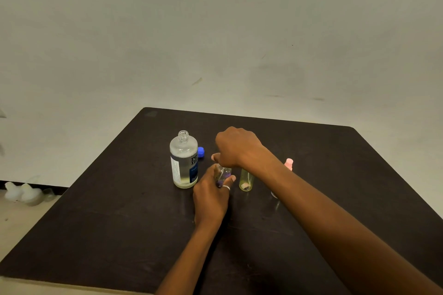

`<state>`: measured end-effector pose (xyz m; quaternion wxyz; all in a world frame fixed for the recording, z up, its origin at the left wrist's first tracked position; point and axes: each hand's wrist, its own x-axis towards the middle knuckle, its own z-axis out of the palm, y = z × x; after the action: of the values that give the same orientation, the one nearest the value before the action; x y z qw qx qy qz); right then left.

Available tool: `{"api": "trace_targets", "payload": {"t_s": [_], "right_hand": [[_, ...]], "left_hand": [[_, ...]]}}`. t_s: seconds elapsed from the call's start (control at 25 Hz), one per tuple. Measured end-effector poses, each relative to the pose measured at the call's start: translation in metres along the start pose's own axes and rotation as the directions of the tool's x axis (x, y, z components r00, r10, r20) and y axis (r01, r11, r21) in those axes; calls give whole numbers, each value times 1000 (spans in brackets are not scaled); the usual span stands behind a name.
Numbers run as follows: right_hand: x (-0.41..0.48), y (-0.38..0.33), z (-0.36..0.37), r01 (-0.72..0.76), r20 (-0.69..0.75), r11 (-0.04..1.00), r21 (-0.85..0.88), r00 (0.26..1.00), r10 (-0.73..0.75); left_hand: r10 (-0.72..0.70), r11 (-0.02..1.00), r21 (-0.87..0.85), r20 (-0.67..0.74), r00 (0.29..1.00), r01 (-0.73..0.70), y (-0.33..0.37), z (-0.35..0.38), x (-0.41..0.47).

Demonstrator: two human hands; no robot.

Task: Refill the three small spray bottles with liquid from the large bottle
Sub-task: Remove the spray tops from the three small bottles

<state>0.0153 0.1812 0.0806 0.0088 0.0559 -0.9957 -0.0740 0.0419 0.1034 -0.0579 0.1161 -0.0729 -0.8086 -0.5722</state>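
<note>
Nearest the camera lay the dark brown matte tabletop, and across it both bare forearms reached forward toward the large clear plastic bottle with a blue-and-white label, which served as the anchor for everything else. That bottle stood upright with its threaded neck uncovered, and its small blue screw cap rested just behind and to the right of it, presumably set aside so pouring could happen without delay.

Just right of the large bottle, the left hand was curled around the body of a small clear spray bottle with a purple tint at its base, fingers wrapped closed on it to keep it steady on the table. The right hand came down from above, closed into a loose fist over that bottle's top; it seemed to be twisting the spray head on or off (which of the two could not be told, since the head was hidden under the fingers).

Farther right of the large bottle stood a small yellowish-green clear spray bottle, open-topped as far as could be seen. Beyond it, a pale pink spray top showed past the right forearm, which hid most of the bottle it belonged to.

How much liquid each small bottle held was unclear.
</note>
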Motion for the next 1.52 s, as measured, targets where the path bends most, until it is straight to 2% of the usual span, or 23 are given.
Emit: {"api": "trace_targets", "payload": {"t_s": [0.36, 0.48, 0.68, 1.0, 1.28, 1.52], "right_hand": [[2, 0, -3, 62, 139, 993, 98, 987, -76], [2, 1, 0, 52, 111, 996, 75, 992, -60], [-4, -2, 2, 10, 15, 998, -55, 1000, -9], [-1, -2, -2, 130, 152, 989, 65, 979, -138], [-5, -2, 3, 56, 33, 997, -52, 998, -55], [-8, 0, -10, 80, 109, 997, 14, 991, -81]], "left_hand": [[4, 1000, -6, -2, 1000, -4, 2, -1, -1], [-5, 1000, -13, 1, 1000, 5, 2, -1, -1], [-12, 1000, -17, 11, 1000, 13, 2, -2, 0], [4, 1000, -23, -5, 1000, -4, 2, -2, -1], [-19, 1000, -6, 3, 1000, 19, -1, -1, 0], [-3, 1000, 0, 6, 1000, 3, 4, -3, -1]]}}
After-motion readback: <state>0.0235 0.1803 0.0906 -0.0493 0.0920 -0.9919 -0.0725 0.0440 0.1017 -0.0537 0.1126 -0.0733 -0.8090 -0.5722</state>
